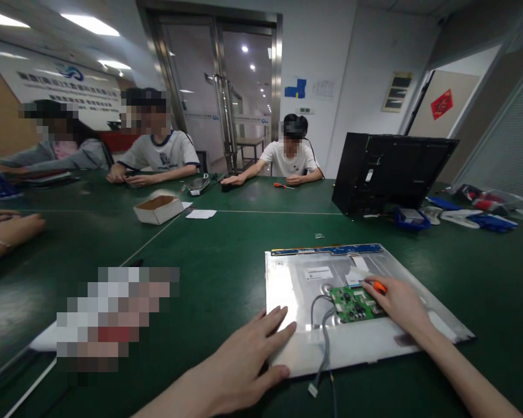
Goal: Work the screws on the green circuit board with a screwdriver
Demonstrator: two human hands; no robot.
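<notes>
A silver display panel [292, 290] lies flat on the green table in front of me, with a blue circuit strip [331, 250] along its far edge. On the panel sits a green circuit board [353, 303], with grey cables [325, 337] running off its left side toward the near edge. My left hand [257, 348] rests flat on the panel's near left corner, fingers spread. Over the board's right part, my right hand [398, 302] is closed around a screwdriver with an orange handle [379, 287]; its shaft and tip are hidden. A white ribbon cable [358, 262] joins the strip.
A black monitor housing [387, 174] stands at the back right, beside a blue tray [412, 217] and gloves [490, 220]. An open white box [157, 209] is left of centre. Several people sit around the table; another screwdriver [282, 185] lies before one.
</notes>
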